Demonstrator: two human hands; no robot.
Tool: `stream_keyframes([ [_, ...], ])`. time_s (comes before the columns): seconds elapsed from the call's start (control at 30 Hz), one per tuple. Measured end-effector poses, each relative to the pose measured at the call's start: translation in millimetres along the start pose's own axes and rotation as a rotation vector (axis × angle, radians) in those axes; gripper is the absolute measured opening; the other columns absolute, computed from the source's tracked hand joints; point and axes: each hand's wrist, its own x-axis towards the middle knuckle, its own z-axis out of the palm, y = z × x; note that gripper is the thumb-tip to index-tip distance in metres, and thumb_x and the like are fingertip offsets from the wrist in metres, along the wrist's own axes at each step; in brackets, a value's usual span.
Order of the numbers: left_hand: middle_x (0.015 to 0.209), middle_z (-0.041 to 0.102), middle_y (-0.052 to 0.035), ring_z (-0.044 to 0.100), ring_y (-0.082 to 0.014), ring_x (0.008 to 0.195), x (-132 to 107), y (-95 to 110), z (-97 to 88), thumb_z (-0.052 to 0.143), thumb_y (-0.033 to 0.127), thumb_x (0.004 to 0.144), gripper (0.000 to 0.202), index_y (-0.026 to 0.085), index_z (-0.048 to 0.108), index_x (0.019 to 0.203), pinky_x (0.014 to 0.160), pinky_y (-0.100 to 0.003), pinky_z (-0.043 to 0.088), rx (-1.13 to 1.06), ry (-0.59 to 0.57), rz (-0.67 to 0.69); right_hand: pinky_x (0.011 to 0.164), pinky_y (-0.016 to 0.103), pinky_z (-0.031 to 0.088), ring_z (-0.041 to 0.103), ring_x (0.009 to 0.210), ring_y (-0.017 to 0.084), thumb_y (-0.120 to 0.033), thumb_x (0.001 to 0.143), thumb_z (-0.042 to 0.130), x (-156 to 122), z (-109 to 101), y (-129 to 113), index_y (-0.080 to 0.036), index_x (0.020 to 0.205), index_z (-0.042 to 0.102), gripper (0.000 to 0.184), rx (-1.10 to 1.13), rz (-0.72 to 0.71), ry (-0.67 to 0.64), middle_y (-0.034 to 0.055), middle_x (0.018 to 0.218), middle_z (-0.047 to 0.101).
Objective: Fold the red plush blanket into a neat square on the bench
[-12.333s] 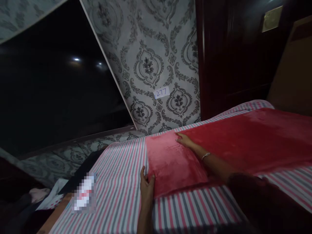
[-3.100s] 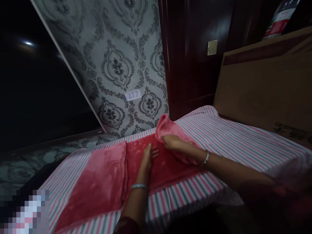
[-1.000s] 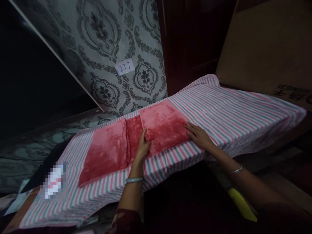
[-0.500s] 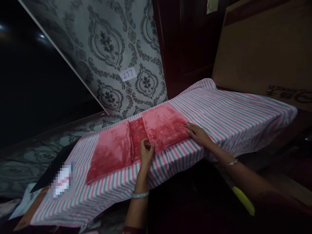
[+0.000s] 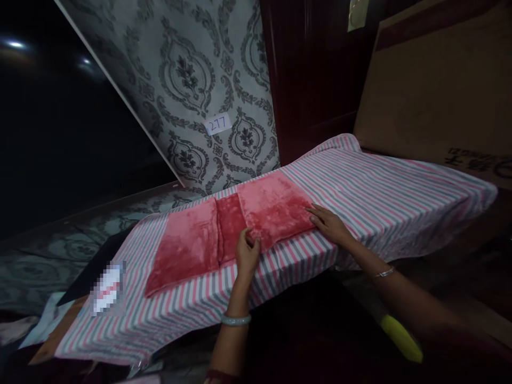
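A red plush cloth (image 5: 182,250) lies on a striped cover, its left and right parts folded in over a darker middle strip. At the near corner of the right-hand fold, my left hand (image 5: 248,250) is closed in a pinch on the cloth's edge. My right hand (image 5: 331,224) rests with fingers stretched out on the right end of the same cloth. My left wrist carries a pale bangle (image 5: 236,320), and a silver bracelet (image 5: 384,272) circles my right one.
The pink, grey and white striped cover (image 5: 376,184) drapes over the table's front edge. Behind stand a patterned wall (image 5: 188,74) with a paper marked 277 (image 5: 218,124), a dark red door (image 5: 308,80) and a large cardboard box (image 5: 436,85). A yellow object (image 5: 401,337) sits below the table edge.
The whole view has shifted slightly to the right. Both hands keep nearly the same places on the red plush cloth, whose folds look unchanged.
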Motion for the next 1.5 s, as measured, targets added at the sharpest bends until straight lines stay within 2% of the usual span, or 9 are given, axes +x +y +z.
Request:
stream_keyframes([
  [0.2,0.059,0.048,0.0083,0.047,-0.0129,0.054,-2.8,0.5,3.2,0.07,0.03,0.072,0.041,0.018,0.063,0.11,0.057,-0.025,0.035,0.073,-0.006,-0.082,0.113,0.052,0.043,0.052,0.134,0.029,-0.045,0.101,0.041,-1.3,6.5,7.8,-0.026,0.136,0.064,0.047,0.0,-0.02,0.033,0.0075,0.147,0.054],
  [0.43,0.058,0.047,0.0091,0.041,-0.0092,0.053,7.1,7.9,-9.7,0.071,0.034,0.07,0.037,0.018,0.066,0.103,0.056,-0.022,0.031,-0.247,-0.025,-0.139,0.111,0.05,0.045,0.055,0.131,0.029,-0.046,0.101,0.039,-1.5,6.8,6.9,-0.022,0.135,0.065,0.049,-0.018,-0.044,0.032,0.0107,0.147,0.054],
  [0.67,0.077,0.063,0.0023,0.054,-0.0103,0.07,21.9,14.0,-13.7,0.082,0.037,0.056,0.041,0.018,0.069,0.089,0.068,-0.022,0.041,-0.454,-0.039,-0.264,0.106,0.054,0.047,0.057,0.126,0.031,-0.044,0.098,0.047,-1.2,6.2,6.7,-0.021,0.126,0.07,0.043,-0.042,-0.098,0.171,0.013,0.137,0.061],
  [0.8,0.086,0.067,0.0001,0.058,-0.0114,0.072,19.6,6.9,-10.2,0.084,0.035,0.057,0.048,0.019,0.069,0.1,0.069,-0.023,0.045,-0.413,-0.04,-0.251,0.108,0.054,0.044,0.056,0.126,0.03,-0.042,0.098,0.051,-5.2,-1.8,-3.0,-0.022,0.122,0.072,0.038,-0.057,-0.199,0.209,0.012,0.137,0.062],
  [0.9,0.078,0.066,0.002,0.056,-0.0109,0.065,19.8,4.2,-8.6,0.076,0.028,0.065,0.045,0.02,0.07,0.109,0.064,-0.023,0.043,-0.307,-0.132,-0.189,0.108,0.052,0.044,0.055,0.127,0.029,-0.04,0.098,0.053,-7.0,-4.8,-14.3,-0.023,0.122,0.072,0.035,-0.059,-0.283,0.15,0.0109,0.136,0.063],
  [1.03,0.093,0.072,-0.0027,0.063,-0.0149,0.081,29.2,8.6,-8.9,0.063,0.015,0.071,0.029,0.02,0.075,0.097,0.078,-0.028,0.049,-0.13,-0.214,-0.001,0.107,0.052,0.043,0.055,0.128,0.03,-0.038,0.096,0.056,-0.1,-3.6,-24.9,-0.023,0.127,0.069,0.037,-0.067,-0.374,0.012,0.0112,0.137,0.063],
  [1.17,0.102,0.074,-0.004,0.065,-0.0182,0.093,42.2,19.0,-16.1,0.054,0.008,0.073,0.038,0.021,0.075,0.102,0.089,-0.034,0.051,0.027,-0.208,0.165,0.102,0.05,0.047,0.06,0.122,0.03,-0.036,0.094,0.059,13.7,-4.8,-27.0,-0.02,0.127,0.069,0.038,-0.079,-0.423,-0.101,0.0136,0.132,0.065],
  [1.27,0.109,0.074,-0.0039,0.065,-0.0198,0.106,49.6,25.3,-21.5,0.05,0.004,0.073,0.043,0.021,0.074,0.104,0.098,-0.037,0.049,0.104,-0.233,0.254,0.097,0.046,0.05,0.064,0.112,0.028,-0.032,0.095,0.058,22.7,-8.4,-26.2,-0.019,0.118,0.071,0.03,-0.042,-0.431,-0.135,0.0124,0.12,0.071],
  [1.5,0.109,0.067,-0.0082,0.062,-0.0244,0.106,53.9,28.6,-17.1,0.068,0.009,0.075,0.035,0.019,0.068,0.108,0.098,-0.042,0.05,0.445,-0.314,0.42,0.086,0.036,0.052,0.067,0.097,0.024,-0.03,0.094,0.056,34.9,-13.7,-23.4,-0.02,0.097,0.072,0.018,-0.016,-0.311,-0.179,0.0092,0.102,0.074],
])
